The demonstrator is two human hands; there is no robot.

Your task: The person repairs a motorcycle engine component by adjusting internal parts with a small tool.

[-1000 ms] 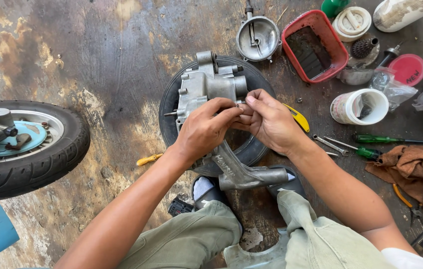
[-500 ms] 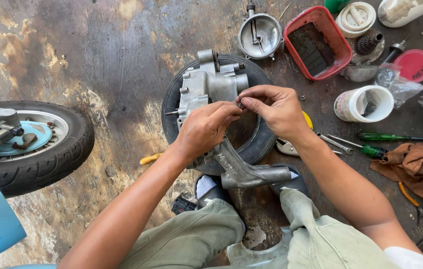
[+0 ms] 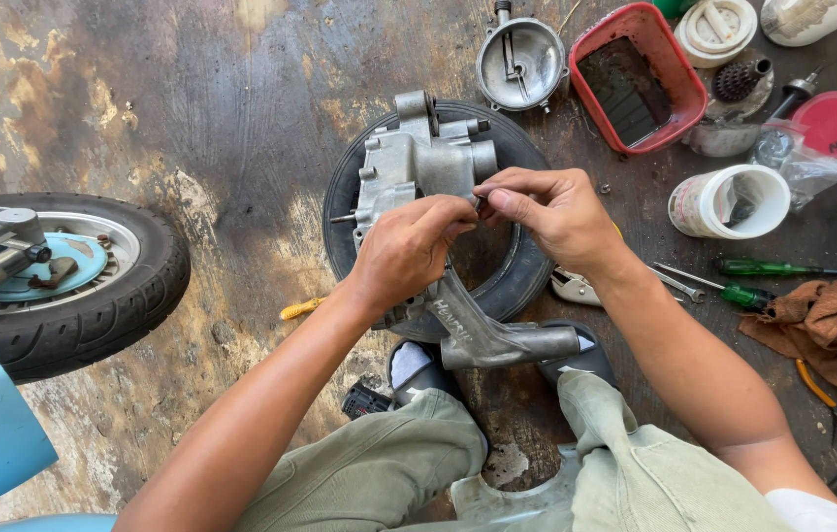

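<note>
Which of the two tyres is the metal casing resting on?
The bare tyre lying flat under both hands, with the grey casing across it. The other tyre, at the left, is still on its wheel with a blue hub.

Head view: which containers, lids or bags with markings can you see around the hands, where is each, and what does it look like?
Red round lid: upper right, white marking on top.
White tub: on its side right of the right hand, open mouth, printed wall.
Clear plastic bag: between lid and tub, crumpled.
Red tray: top, rectangular, dark inside.
Grey metal casing: under the left hand, raised marking lower down.
</note>
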